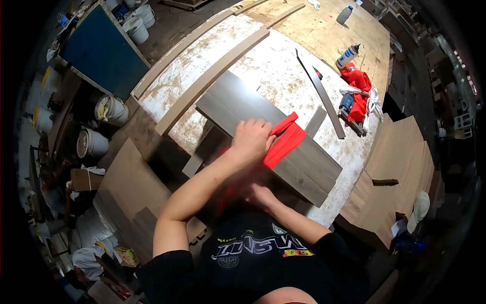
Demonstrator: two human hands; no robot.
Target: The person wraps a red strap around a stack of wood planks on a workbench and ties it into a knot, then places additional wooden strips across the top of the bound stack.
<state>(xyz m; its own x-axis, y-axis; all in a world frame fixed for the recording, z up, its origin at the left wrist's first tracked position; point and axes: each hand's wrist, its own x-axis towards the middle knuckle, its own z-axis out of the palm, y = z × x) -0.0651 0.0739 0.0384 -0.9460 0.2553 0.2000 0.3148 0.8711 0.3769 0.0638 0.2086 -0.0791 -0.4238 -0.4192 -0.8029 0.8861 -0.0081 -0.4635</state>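
Nearest the body, the right hand [259, 195] is seen blurred beside the near side of a grey wooden board [304, 169]; whether its grip is open or closed cannot be told. Just beyond, a red cloth [286, 147] is gripped in the curled fingers of the left hand [252, 136] and is spread over the board's top face. The board is set slantwise along the near edge of the white-stained desk [273, 61]. Behind it, a smaller grey piece [316, 122] is partly hidden. Toward the left edge, long beige strips [215, 76] are laid. Toward the right edge, a dark straight bar [321, 96], a blue tool [347, 103] and a bundle of red fabric [358, 81] are placed, with a blue-capped bottle [348, 55] beyond. Near the far edge, a grey bottle [344, 16] is stood.
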